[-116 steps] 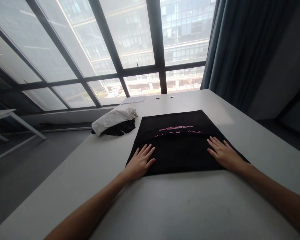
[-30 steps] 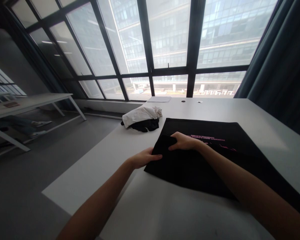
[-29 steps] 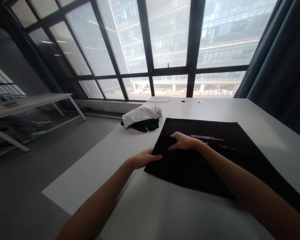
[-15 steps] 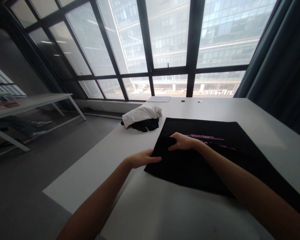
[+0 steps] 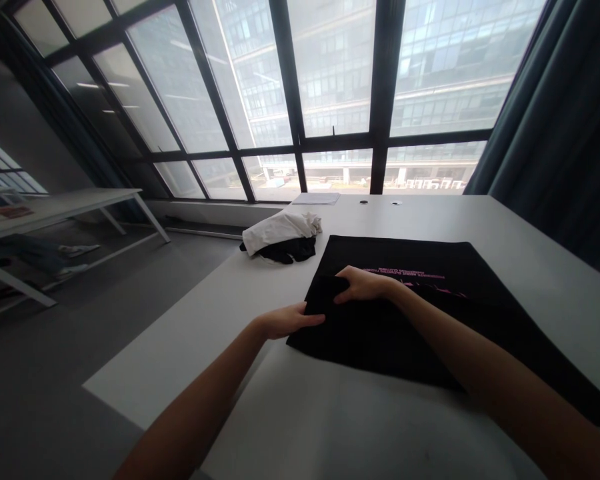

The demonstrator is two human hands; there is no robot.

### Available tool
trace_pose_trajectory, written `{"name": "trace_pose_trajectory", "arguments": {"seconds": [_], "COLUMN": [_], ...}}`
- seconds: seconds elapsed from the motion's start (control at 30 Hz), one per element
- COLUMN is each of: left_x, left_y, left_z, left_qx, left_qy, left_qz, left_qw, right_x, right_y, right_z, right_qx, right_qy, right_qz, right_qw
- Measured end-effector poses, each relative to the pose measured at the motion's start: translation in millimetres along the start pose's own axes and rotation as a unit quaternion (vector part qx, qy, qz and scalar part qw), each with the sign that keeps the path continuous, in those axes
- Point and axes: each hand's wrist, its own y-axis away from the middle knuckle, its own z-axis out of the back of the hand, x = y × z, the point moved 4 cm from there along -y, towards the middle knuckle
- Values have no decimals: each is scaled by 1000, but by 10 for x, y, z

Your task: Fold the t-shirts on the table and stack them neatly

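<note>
A black shirt [image 5: 380, 340] with pink lettering lies spread on the white table, its left part lifted into a fold. My left hand [image 5: 287, 320] grips its left edge, thumb on top and the other fingers hidden beneath the cloth. Just to the right, my right hand [image 5: 363, 285] pinches a raised layer of the same shirt between thumb and fingers. The right forearm crosses over the shirt and hides part of the print.
Behind the shirt, a crumpled white cloth [image 5: 280, 230] lies on a black one [image 5: 290, 251]. Papers [image 5: 316, 198] rest at the far edge of the white table [image 5: 180, 347]. Another table [image 5: 90, 198] stands at left; windows and a curtain [image 5: 555, 120] border the far side.
The view has shifted slightly. Both hands keep their grip on the shirt, and hardly anything else differs.
</note>
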Motion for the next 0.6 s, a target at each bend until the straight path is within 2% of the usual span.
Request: {"name": "trace_pose_trajectory", "arguments": {"seconds": [0.23, 0.43, 0.6], "left_x": [-20, 22, 26], "left_y": [-22, -51, -84], "left_z": [20, 34, 33], "left_qx": [-31, -36, -19], "left_qy": [-21, 59, 132], "left_qz": [-24, -6, 12], "left_qw": [999, 998, 991], "right_x": [-20, -73, -163], "right_y": [-9, -55, -110], "right_z": [12, 5, -10], "right_qx": [-5, -13, -22], "right_qy": [6, 9, 5], "right_qz": [8, -4, -10], "right_qw": [1000, 1000, 1000]}}
